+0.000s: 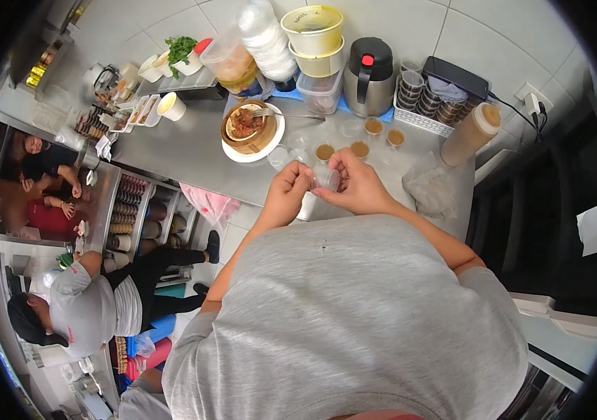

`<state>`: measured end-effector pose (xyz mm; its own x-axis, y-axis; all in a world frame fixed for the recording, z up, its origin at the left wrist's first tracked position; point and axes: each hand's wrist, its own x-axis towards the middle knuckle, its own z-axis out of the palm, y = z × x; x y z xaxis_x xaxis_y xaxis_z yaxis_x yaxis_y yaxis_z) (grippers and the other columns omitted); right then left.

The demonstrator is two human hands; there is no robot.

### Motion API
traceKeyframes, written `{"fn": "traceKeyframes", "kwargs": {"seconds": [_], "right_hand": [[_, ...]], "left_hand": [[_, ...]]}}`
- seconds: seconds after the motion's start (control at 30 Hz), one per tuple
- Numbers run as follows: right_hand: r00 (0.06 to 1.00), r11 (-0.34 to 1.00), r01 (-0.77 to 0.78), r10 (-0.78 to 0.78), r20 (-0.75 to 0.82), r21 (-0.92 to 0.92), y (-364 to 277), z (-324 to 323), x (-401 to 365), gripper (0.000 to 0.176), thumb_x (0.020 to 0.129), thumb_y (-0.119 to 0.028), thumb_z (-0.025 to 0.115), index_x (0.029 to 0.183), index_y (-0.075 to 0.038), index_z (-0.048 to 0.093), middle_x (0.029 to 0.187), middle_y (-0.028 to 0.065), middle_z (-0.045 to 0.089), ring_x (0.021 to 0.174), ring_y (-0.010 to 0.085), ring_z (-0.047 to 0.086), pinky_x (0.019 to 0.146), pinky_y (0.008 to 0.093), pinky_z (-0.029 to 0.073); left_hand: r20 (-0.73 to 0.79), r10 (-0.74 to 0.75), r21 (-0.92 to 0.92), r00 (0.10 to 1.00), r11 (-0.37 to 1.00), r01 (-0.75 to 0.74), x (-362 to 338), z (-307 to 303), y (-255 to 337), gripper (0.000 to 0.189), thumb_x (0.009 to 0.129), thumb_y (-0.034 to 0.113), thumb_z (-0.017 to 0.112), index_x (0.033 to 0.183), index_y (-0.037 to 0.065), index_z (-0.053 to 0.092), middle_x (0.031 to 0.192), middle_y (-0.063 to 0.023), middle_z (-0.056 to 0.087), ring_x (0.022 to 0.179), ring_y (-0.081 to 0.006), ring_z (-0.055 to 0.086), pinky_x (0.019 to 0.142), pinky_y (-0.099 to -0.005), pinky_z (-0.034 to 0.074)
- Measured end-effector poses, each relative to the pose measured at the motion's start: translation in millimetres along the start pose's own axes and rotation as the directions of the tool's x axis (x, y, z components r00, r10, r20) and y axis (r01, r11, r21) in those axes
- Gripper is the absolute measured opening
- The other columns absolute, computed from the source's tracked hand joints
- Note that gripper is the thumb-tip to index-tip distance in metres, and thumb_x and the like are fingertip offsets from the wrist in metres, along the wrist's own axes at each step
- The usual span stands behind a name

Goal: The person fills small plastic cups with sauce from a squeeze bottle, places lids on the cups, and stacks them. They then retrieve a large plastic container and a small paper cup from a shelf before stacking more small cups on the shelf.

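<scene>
Holding a clear cup (326,179) between them, the left hand (284,194) and right hand (360,186) each pinch it with closed fingers, above the near edge of the desk (186,150). Filled sauce cups (360,149) stand just beyond, and a steamer (248,124) sits further left.

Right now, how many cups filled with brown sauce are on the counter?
4 filled cups: two beyond the clear cup in the left hand and right hand; two farther back by the white rack. Hands may hide more.
</scene>
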<state>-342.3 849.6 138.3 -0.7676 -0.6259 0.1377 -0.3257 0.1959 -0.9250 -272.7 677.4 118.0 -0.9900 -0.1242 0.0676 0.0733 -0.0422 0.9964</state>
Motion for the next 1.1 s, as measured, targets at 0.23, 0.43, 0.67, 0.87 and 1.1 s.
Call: {"fn": "traceKeyframes", "kwargs": {"seconds": [0.23,0.43,0.67,0.87,1.1], "right_hand": [[0.956,0.947,0.293,-0.290,0.047,-0.132,4,3,1,0.056,0.067,-0.028,0.082,0.111,-0.008,0.053,0.102,0.0095,0.054,0.082,0.0250,0.061,0.067,0.0352,0.050],[0.980,0.938,0.195,-0.173,0.102,-0.287,-9,-3,-5,0.054,0.069,-0.028,0.081,0.112,-0.008,0.055,0.100,0.0079,0.057,0.089,0.0230,0.061,0.071,0.0329,0.051],[0.948,0.840,0.316,-0.260,0.184,-0.441,-3,-16,-1,0.058,0.067,-0.032,0.081,0.115,-0.009,0.054,0.099,0.0072,0.057,0.086,0.0234,0.062,0.066,0.0352,0.052],[0.904,0.812,0.427,-0.378,0.198,-0.399,-5,-6,4,0.065,0.070,-0.033,0.079,0.124,-0.010,0.052,0.103,0.0074,0.056,0.083,0.0249,0.061,0.067,0.0351,0.052],[0.860,0.756,0.471,-0.509,0.044,-0.454,-12,-8,6,0.060,0.071,-0.032,0.080,0.120,-0.008,0.054,0.095,0.0077,0.058,0.079,0.0228,0.059,0.065,0.0334,0.049]], "left_hand": [[0.075,0.000,-0.072,0.997,0.997,0.005,-8,-6,10,0.018,0.098,0.019,0.051,0.089,0.004,0.055,0.081,-0.0003,0.057,0.076,-0.0075,0.050,0.072,-0.0228,0.041],[0.073,0.018,-0.069,0.997,0.998,-0.013,-12,-1,4,0.020,0.099,0.021,0.049,0.089,0.004,0.054,0.081,0.0000,0.057,0.076,-0.0081,0.049,0.074,-0.0234,0.041],[0.030,0.022,-0.005,0.999,1.000,-0.022,-7,-16,9,0.022,0.099,0.023,0.048,0.091,0.004,0.053,0.079,0.0007,0.054,0.077,-0.0074,0.048,0.073,-0.0229,0.041],[-0.018,0.040,-0.045,0.999,0.998,-0.041,-6,-1,1,0.022,0.099,0.023,0.048,0.089,0.004,0.051,0.078,0.0009,0.053,0.074,-0.0073,0.047,0.070,-0.0239,0.041],[-0.096,-0.022,0.064,0.995,0.998,0.028,2,-6,6,0.022,0.099,0.023,0.049,0.088,0.003,0.052,0.075,0.0006,0.052,0.071,-0.0088,0.048,0.067,-0.0245,0.042]]}}
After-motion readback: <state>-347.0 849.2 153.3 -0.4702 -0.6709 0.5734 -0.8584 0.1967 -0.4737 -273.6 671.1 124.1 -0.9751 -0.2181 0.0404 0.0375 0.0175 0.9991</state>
